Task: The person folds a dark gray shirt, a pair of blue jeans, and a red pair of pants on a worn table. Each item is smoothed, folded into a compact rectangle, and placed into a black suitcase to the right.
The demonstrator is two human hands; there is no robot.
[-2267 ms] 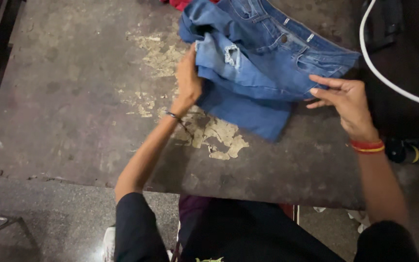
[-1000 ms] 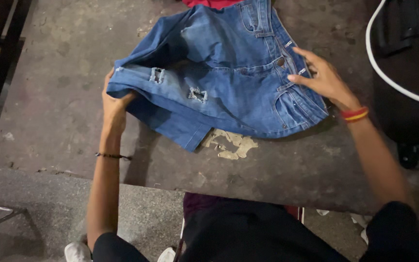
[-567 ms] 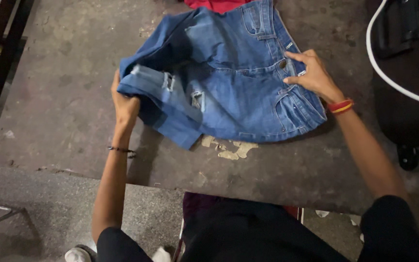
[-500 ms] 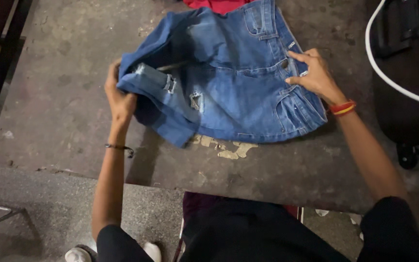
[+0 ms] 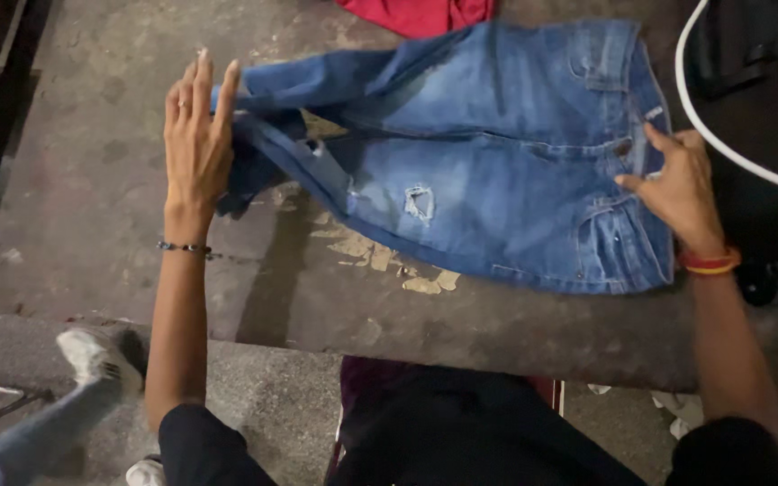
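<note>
A rough garment workroom or laundry-type work area. A worn, stained tabletop [image 5: 119, 243] with flaking paint carries blue denim jeans [image 5: 497, 171] and a red cloth [image 5: 416, 13], above a speckled stone floor [image 5: 272, 396]; a white hose [image 5: 722, 144] runs alongside.

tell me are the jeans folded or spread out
Mostly spread: the jeans lie flat across the table, only the leg end bunched under the left hand.
</note>
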